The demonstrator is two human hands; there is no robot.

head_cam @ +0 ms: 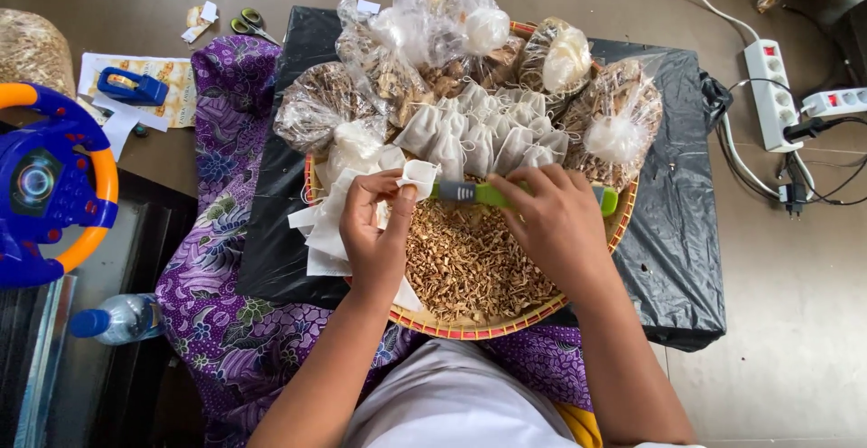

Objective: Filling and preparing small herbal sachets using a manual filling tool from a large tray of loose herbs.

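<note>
Sitting on a tiled floor [795,322], over a woven tray [470,326] of dried herbs [465,263]. Left hand [377,224] pinching a small white pouch [418,177]; right hand [553,222] gripping a green scoop [483,194] just beside it, above the herbs.

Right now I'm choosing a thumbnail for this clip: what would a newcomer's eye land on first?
First, the round woven tray at centre, heaped with dry brown herb pieces, a row of small white filter bags behind. Over it the left hand pinches a white bag while the right hand holds a green tool to it. At far left, a blue-and-orange toy steering wheel.
</note>
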